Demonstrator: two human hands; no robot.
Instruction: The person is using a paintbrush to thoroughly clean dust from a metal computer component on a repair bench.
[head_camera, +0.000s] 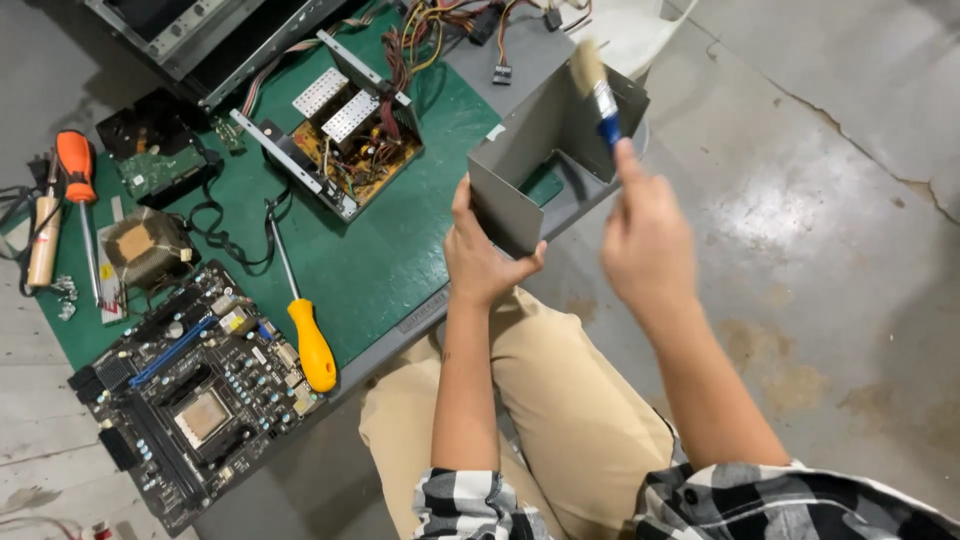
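Your left hand (482, 262) is clenched on the near wall of the grey metal cover (545, 130), a bent sheet-metal housing that you hold tilted with its open side facing you, partly over the edge of the green mat (370, 260). The thumb presses along the wall's outer face while the fingers wrap its lower corner, so the cover rises from your grip toward 1 o'clock. Your right hand (645, 240) is closed around the blue handle of a small paintbrush (597, 88), which stands up from your fist toward 11 o'clock; its pale bristles lie against the top edge of the cover's far wall. The brush hand sits at 3 o'clock from the left hand, apart from it, with the cover's open mouth between them. On the mat at 10 o'clock from your left hand rests an opened power supply (345, 140) with its wire bundle trailing toward 12 o'clock. A yellow-handled screwdriver (300, 310) lies at 8 o'clock from it, and beyond that a motherboard (195, 390). At the far left lie an orange-handled screwdriver (78, 190), a heatsink (148, 248) and a hard drive (160, 160).
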